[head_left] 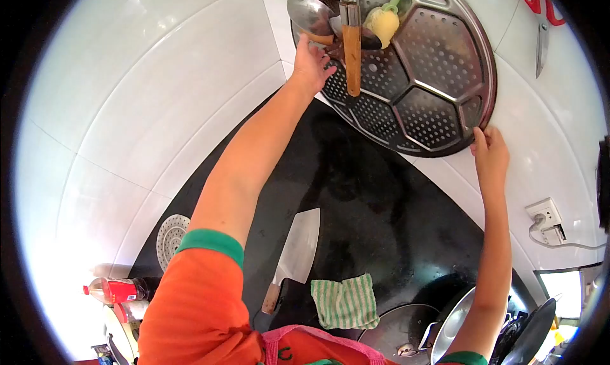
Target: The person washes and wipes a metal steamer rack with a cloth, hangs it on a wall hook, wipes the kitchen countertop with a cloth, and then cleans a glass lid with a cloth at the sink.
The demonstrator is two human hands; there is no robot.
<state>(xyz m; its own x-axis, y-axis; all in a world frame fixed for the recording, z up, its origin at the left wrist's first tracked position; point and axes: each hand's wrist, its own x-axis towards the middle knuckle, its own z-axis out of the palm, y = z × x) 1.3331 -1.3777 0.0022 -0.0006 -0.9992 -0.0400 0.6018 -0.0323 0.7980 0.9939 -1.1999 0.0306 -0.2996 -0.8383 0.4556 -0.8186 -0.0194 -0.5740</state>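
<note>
- Right grip [490, 145]: pinched on the rim of a big round metal rack [438, 53].
- Left grip [311, 66]: fingers parted, right by the ladle [309, 15]; I can't tell from here whether they touch it.
- That rack is up by the white wall [159, 79], behind a wooden handle [351, 60] and a yellow scrubber [382, 25].
- Below, on the black table [381, 193], lie a knife [300, 244] and a striped cloth [344, 303].

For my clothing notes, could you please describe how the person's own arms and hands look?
The left hand and the right hand are bare, with no glove or watch visible. The forearms are bare too. The left sleeve is short and orange, ending in a plain green cuff; of the right sleeve, a green edge shows at the picture's bottom.
</note>
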